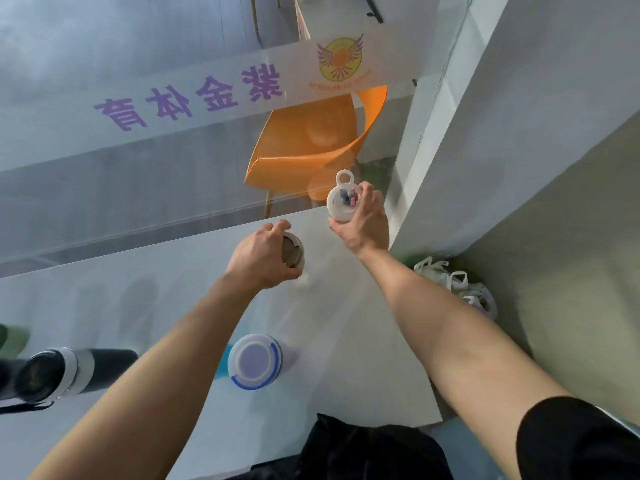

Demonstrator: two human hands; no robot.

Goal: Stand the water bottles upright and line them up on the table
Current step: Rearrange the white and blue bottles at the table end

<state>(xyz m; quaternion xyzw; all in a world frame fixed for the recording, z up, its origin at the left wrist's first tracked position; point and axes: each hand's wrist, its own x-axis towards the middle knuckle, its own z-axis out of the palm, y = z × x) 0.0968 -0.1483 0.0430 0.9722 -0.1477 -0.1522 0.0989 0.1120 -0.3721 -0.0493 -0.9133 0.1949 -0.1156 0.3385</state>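
Head view looks steeply down on a pale grey table (166, 306) with both bare forearms reaching out over it. The left hand (261, 256) is wrapped around the top of a bottle with a brownish-grey lid (292, 252), fingers curled over its far side and thumb on the near side; this bottle stands upright on the table near the far edge. The right hand (362, 220) grasps a white bottle with a loop handle (341, 199) from its right side, fingers closed round it; it sits at the table's far edge, and whether its base touches the surface cannot be told. The two held bottles are near each other but apart.

Closer to the person, between the forearms, a white bottle with a blue-ringed lid (255, 362) stands upright on the table, untouched. At the left edge a black flask with a silver band (74, 370) lies on its side, part of it hidden by the left forearm.

Beyond the table is a glass panel with purple lettering (188, 98) and, behind it, an orange chair (311, 140). On the floor to the right, beside a white wall (502, 116), sit white plastic bags (453, 280). A dark cloth (363, 448) lies at the near table edge.
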